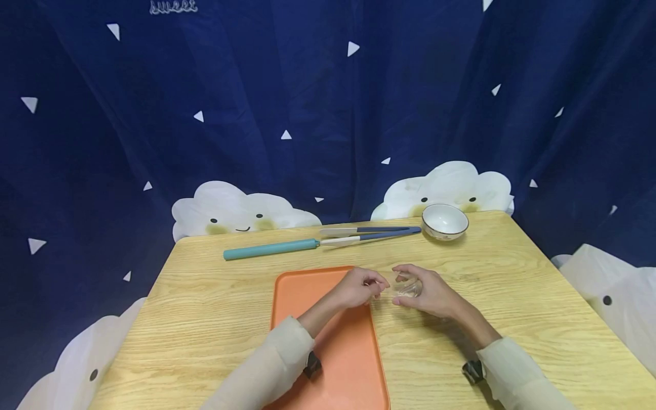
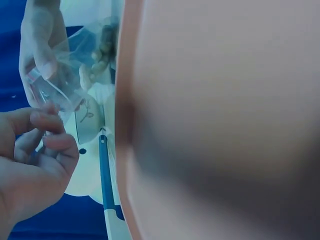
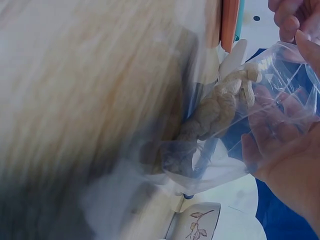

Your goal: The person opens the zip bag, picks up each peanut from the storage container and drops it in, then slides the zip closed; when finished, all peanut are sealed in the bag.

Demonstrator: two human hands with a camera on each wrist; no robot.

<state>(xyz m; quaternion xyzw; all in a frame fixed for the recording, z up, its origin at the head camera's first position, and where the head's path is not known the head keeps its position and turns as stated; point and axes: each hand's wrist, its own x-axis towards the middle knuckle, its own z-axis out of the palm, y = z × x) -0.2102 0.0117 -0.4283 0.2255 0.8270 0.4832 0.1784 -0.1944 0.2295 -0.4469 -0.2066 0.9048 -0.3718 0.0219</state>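
Note:
My right hand (image 1: 435,293) holds a clear plastic bag (image 3: 235,150) near its mouth, thumb on one side and fingers behind the film. Peanuts in their shells (image 3: 215,110) lie in the lower part of the bag. On the other side, the thumb and forefinger of my left hand (image 1: 359,287) come together at the edge of the bag's mouth, the other fingers curled. Below my left forearm is an orange tray (image 1: 348,353), and the bag is just past the tray's right edge.
A white bowl (image 1: 445,220) with a brown rim and a printed sprig stands at the back right. Blue tongs (image 1: 392,233) with pale tips lie left of it, beside a long teal stick (image 1: 271,249). A dark blue curtain (image 1: 287,91) hangs behind the wooden table (image 1: 205,319).

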